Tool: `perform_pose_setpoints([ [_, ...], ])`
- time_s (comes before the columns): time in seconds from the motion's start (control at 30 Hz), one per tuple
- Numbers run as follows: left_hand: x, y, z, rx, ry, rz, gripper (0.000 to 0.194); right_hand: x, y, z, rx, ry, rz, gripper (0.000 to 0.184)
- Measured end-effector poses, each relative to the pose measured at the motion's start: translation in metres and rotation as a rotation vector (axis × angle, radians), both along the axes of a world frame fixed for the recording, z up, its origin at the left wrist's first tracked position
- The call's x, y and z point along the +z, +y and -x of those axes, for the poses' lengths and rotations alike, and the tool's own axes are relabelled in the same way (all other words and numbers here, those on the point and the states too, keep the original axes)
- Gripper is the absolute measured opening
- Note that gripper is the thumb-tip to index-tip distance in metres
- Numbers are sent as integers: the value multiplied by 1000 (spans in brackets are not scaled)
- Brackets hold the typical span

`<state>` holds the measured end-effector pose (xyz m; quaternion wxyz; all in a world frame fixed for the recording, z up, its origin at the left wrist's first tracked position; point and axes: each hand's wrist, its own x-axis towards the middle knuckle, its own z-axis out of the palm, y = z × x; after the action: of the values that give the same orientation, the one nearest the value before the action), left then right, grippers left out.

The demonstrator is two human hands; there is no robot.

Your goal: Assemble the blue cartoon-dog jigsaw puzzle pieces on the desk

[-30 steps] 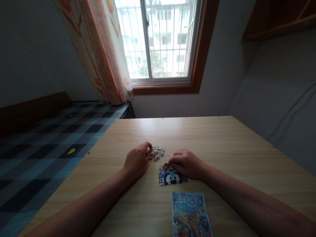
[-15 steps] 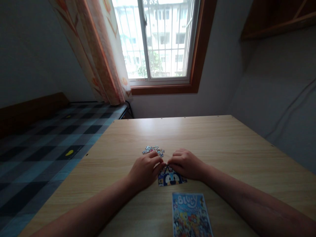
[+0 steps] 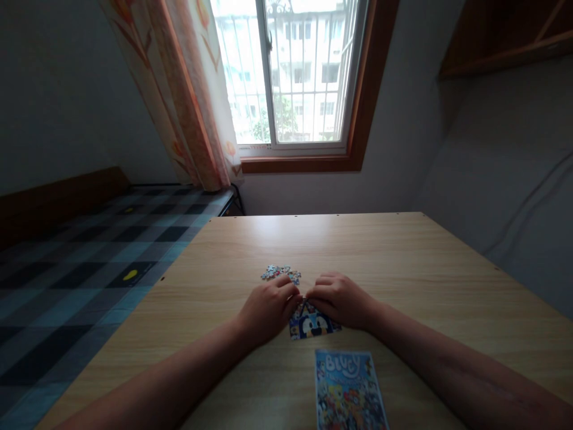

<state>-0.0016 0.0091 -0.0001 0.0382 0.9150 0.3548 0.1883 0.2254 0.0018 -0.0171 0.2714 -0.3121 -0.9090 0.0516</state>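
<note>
A partly joined jigsaw puzzle [image 3: 314, 326] with a blue cartoon dog's face lies flat on the wooden table. My left hand [image 3: 270, 306] is closed at its upper left edge, fingertips pinched together. From the other side my right hand [image 3: 341, 300] is closed on the upper right edge, thumb and fingers pressed down there. The two sets of fingertips almost meet, and they hide the puzzle's top part; any single piece between them is too small to make out. Just beyond my left hand is a heap of loose puzzle pieces [image 3: 281, 273].
Nearer to me lies a colourful "Bluey" picture sheet or box [image 3: 349, 391]. The table [image 3: 403, 251] reaches toward a barred window [image 3: 308, 83] with a curtain [image 3: 188, 101]. At the left stands a bed with a checked cover [image 3: 89, 269]. A wooden shelf [image 3: 505, 57] hangs at upper right.
The whole view has shifted slightly, so things appear a little further right. Both hands stay at the puzzle's upper edge, the left fingers turned slightly; the puzzle looks slightly tilted.
</note>
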Motion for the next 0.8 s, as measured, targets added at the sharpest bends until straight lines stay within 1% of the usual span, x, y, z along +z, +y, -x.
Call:
perform_pose_setpoints([
  [0.17,-2,2,1,3,-12,27,30,0,0,0,-4,7,7,16],
  [0.37,-2,3,2,40,-34,31,27,-4,2,0,5,42,18,12],
  [0.57,-4,3,2,19,-63,13,27,-3,1,0,4,49,10,11],
  [0.7,-4,4,3,0,-83,1,25,-1,1,0,6,34,19,13],
  [0.8,-4,5,4,16,-115,-5,25,-1,1,-1,-1,19,24,14],
])
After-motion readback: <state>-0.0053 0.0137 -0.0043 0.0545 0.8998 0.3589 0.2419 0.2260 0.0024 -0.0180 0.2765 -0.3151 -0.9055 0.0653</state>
